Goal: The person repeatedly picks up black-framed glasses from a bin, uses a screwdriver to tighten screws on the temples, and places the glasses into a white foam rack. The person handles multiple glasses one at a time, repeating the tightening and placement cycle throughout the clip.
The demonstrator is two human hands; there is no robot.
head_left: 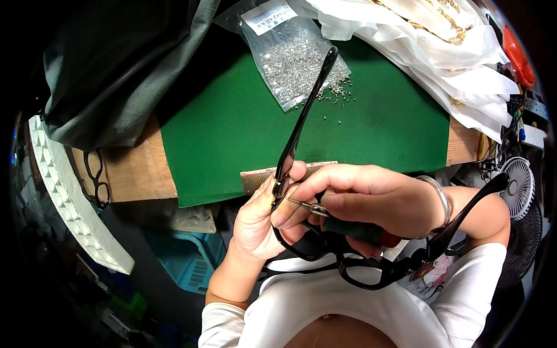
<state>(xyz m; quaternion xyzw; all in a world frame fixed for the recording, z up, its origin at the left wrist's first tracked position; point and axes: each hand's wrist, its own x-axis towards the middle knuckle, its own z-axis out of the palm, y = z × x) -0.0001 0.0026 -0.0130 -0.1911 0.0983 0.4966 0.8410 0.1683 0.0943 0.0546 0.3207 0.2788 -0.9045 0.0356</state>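
Observation:
My left hand (253,226) is closed on a pair of black eyeglasses (295,132), pinching the frame by the hinge on the left side. One temple arm points up and away over the mat. The rims hang below my hands, and the other temple reaches up to the right past my right forearm. In my right hand (386,197) is a screwdriver (318,209) with a thin metal shaft and a dark green and red handle. Its tip is at or very near the hinge between my left fingers. Exact contact there is too small to tell.
A green mat (214,124) covers the wooden bench. On it lie a clear bag (290,66) of tiny screws and several loose screws (338,91). White wrapping (418,64) lies far right, dark fabric (127,75) left, another pair of glasses (96,180) at the left edge. A fan (516,188) stands right.

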